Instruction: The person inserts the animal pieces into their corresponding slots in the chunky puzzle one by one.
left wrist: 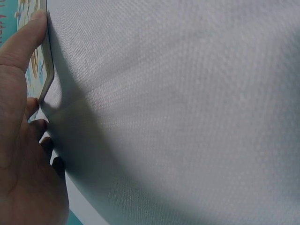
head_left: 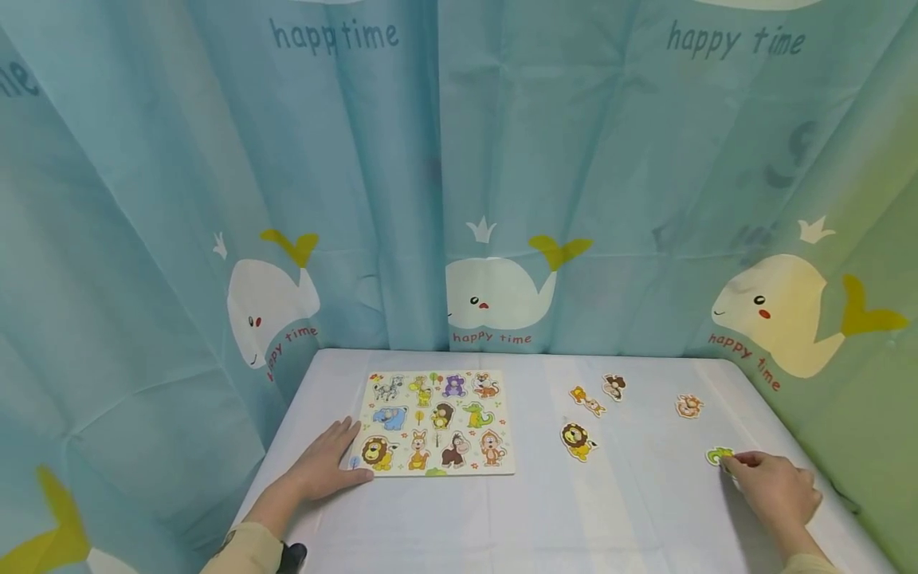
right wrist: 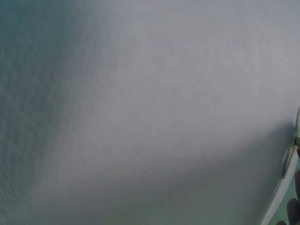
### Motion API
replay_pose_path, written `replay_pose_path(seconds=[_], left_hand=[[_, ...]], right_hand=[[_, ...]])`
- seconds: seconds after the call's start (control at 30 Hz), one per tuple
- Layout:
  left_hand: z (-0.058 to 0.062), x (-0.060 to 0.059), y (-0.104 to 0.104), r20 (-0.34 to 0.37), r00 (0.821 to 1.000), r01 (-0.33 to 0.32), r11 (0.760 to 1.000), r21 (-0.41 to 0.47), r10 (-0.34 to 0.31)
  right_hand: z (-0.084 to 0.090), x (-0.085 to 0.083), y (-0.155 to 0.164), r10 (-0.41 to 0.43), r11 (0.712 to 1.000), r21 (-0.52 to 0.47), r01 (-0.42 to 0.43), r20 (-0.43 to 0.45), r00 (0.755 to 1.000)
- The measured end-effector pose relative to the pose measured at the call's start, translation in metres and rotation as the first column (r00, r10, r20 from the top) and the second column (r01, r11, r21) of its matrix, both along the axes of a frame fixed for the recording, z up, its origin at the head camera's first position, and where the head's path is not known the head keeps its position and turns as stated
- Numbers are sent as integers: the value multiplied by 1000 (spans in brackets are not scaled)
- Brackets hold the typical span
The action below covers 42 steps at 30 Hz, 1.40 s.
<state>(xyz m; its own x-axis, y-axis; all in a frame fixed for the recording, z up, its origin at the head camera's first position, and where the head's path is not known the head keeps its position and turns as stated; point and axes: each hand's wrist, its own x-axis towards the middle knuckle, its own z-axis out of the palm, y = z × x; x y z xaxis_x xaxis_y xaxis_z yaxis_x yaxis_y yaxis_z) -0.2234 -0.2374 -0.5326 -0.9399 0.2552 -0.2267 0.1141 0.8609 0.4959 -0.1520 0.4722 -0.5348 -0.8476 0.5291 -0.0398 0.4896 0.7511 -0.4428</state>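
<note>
- At the right side of the white table, near its right edge, you have the green crocodile piece; its visible end points left, away from your fingers, and the rest is hidden, so its full long axis cannot be told.
- On the left half lies the puzzle board, flat, its long axis running left to right and its animal pictures upright from your seat.
- Your right hand pinches the crocodile piece between thumb and fingertips, the gap closed down to the piece.
- Your left hand is spread with fingers extended along the board's left edge; the thumb touches its near left corner.
- Between your right hand and the board lie four loose pieces: the orange piece, brown piece, slim yellow piece and lion piece.
- White cloth separates the board from the lion piece, and more stretches in front of both.
- Beyond the table's far edge hangs a blue curtain.
</note>
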Motion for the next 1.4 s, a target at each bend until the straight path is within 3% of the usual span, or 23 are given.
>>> replay_pose_path(seconds=[1.17,1.4], left_hand=[[5,3,3,-4,1000,2,1000,-2,-2],[5,2,3,-8,1000,10,1000,-5,-10]], right_hand=[[2,2,-9,-8,999,34,8,-2,1000],[4,-5,-15,17,1000,22,-16,-54,998]])
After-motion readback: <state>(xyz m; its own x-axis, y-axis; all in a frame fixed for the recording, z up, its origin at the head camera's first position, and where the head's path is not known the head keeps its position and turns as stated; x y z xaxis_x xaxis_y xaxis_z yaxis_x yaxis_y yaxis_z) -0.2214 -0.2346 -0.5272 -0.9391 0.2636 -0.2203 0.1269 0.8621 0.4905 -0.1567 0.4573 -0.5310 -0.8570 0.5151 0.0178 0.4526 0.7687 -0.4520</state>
